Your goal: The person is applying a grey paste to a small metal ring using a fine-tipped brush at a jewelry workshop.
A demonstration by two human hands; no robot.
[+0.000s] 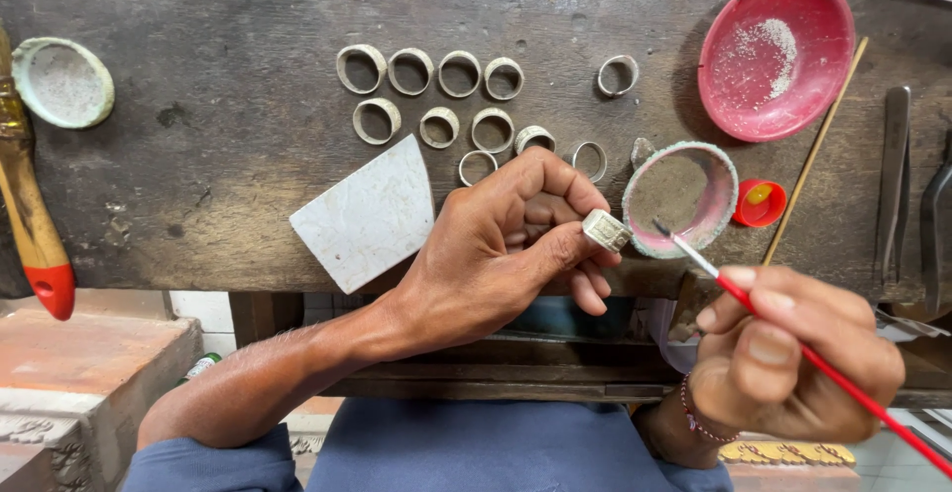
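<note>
Powder dusts the red bowl; the small dish holds grey paste. Left fingers pinch a ring, right fingers grip a brush.

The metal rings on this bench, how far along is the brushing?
Hard to tell what is finished: about eleven dull metal rings lie in rows on the dark wooden bench, all looking alike. In hand: the left hand pinches one square-faced ring while the right hand holds a red-handled fine brush, tip by the small crusted bowl. What remains cannot be counted.
</note>
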